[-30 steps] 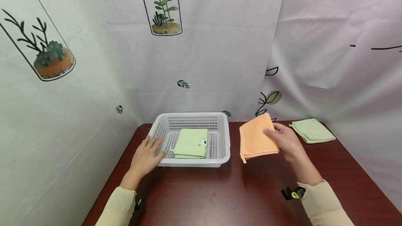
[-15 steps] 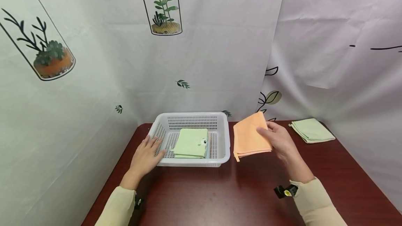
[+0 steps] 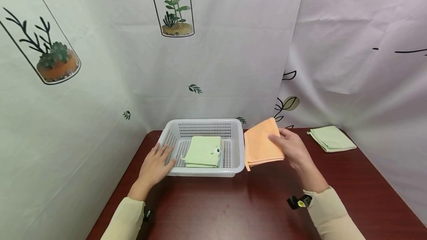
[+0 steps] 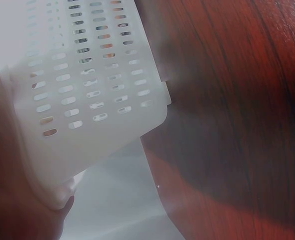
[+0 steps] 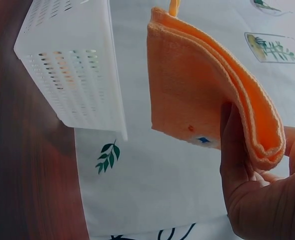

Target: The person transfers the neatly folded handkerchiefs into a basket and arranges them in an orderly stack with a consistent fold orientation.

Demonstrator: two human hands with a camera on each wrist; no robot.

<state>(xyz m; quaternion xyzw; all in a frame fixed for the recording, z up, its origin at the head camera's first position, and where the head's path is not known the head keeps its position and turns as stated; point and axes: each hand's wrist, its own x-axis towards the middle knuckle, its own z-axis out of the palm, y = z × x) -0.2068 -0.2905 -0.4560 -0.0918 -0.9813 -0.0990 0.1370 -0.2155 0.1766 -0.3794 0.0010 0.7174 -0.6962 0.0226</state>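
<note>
An orange towel, folded into a rectangle with a small hanging loop, is pinched between the thumb and fingers of my right hand. It hangs above the table at the right side of a white plastic basket. The right wrist view shows the folded layers of the towel and a small blue and red mark on it. My left hand rests with spread fingers on the basket's left front rim. Inside the basket lies a folded light green towel with an eye-like design, on top of something bluish.
Another folded light green towel lies at the back right of the dark red wooden table. A white cloth backdrop printed with plants stands close behind the table and along its sides.
My right hand has moved left with the orange towel, bringing it up to the basket's right rim. My left hand has stayed in place on the basket.
</note>
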